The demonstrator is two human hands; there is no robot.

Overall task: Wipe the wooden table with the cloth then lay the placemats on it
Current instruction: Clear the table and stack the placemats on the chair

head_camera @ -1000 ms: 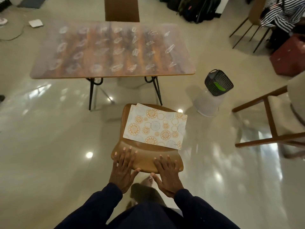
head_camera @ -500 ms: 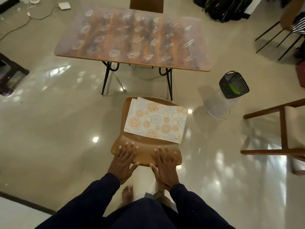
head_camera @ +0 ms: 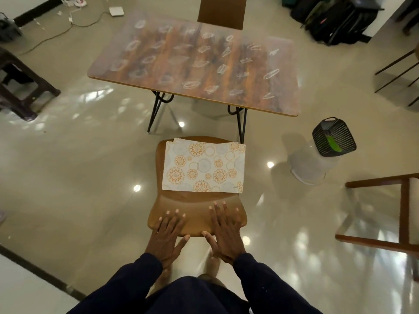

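The wooden table point(head_camera: 172, 64) stands in the upper middle of the frame, its top covered in rows of white oval marks, nothing wiped off as far as you can judge. The placemats point(head_camera: 204, 168) are not on it. They lie in a stack on the seat of the brown chair point(head_camera: 195, 207) at the centre of the frame, just in front of the table's near edge. One full mat shows on top, and corners of at least one more peek out at the stack's upper edge. How many there are in all you cannot count.

Your left hand point(head_camera: 166, 236) and right hand point(head_camera: 224, 234) both rest flat on the near lip of that seat, fingers straight and spread, holding nothing, short of the mats.

So the wiping step has not begun, and no cloth shows plainly anywhere. The next move calls for finding one. The green item point(head_camera: 333, 143) in the black basket point(head_camera: 334, 137) on the upturned white bucket point(head_camera: 308, 164), right of centre, may be it, but that is only a guess.

Further out you can count one table, one second brown chair point(head_camera: 221, 11) behind it at the top, one wooden chair frame point(head_camera: 403, 211) at the right edge and one dark stool point(head_camera: 20, 87) at the left edge.
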